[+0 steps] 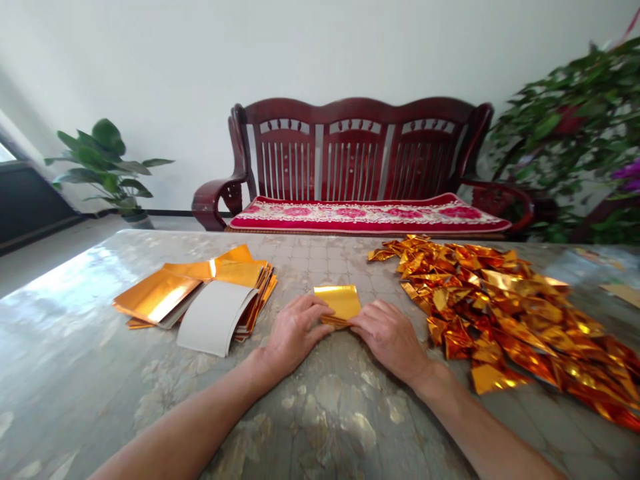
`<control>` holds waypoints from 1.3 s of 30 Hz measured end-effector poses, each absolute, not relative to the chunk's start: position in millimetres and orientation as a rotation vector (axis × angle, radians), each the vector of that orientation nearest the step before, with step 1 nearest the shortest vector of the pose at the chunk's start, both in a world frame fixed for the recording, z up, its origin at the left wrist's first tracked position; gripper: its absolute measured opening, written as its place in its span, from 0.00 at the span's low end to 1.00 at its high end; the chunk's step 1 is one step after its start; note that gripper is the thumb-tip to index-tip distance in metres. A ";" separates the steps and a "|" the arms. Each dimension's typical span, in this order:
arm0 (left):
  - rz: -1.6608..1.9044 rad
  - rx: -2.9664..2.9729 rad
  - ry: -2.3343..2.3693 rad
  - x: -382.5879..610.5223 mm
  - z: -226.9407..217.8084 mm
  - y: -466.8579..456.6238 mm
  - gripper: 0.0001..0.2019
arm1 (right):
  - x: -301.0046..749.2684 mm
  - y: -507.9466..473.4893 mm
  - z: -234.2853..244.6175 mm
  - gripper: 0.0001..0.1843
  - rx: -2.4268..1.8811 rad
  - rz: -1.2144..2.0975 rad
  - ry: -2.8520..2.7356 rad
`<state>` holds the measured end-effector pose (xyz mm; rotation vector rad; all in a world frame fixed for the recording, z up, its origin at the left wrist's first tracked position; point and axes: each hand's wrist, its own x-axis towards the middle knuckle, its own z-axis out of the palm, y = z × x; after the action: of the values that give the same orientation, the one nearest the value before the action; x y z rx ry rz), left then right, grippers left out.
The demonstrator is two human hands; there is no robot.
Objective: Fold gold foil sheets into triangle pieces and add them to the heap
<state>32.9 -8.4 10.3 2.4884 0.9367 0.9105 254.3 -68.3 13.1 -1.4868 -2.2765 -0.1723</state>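
Note:
A small sheet of gold foil paper (340,301), its near edge folded or curled up, lies between my hands at the middle of the table. My left hand (299,325) pinches its left side near the lower corner, thumb below and fingers on top. At the lower right corner, the fingertips of my right hand (387,335) are closed on the same paper. To the left sits a loose stack of flat gold foil sheets (165,290), with a grey-white backed sheet (213,317) curling on top. A large heap of folded gold foil pieces (480,300) spreads on the right.
A patterned, glossy cover lies over the table (320,427). Clear plastic wrapping (590,267) is at the far right behind the heap. Beyond the table stands a dark red wooden bench (350,150) with a floral cushion (370,213). Leafy plants (107,167) flank it.

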 end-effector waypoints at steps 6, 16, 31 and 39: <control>0.677 2.555 1.077 34.0 12.9 -11.5 0.11 | 252.0 -66.9 8.8 0.10 -1.478 0.015 -2.239; 0.524 2.415 1.201 36.2 9.1 -2.6 0.10 | 253.1 -60.7 4.5 0.10 -1.626 0.247 -2.011; 0.480 2.426 1.274 39.8 10.9 -4.8 0.08 | 246.6 -58.6 12.2 0.12 -1.785 0.173 -2.056; 0.454 2.403 1.345 41.6 10.1 -5.5 0.06 | 246.3 -58.7 10.2 0.11 -1.768 0.146 -2.062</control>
<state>41.6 -5.5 10.1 2.4033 1.3449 0.4537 246.3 -58.7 10.2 -1.7682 -2.0620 0.1464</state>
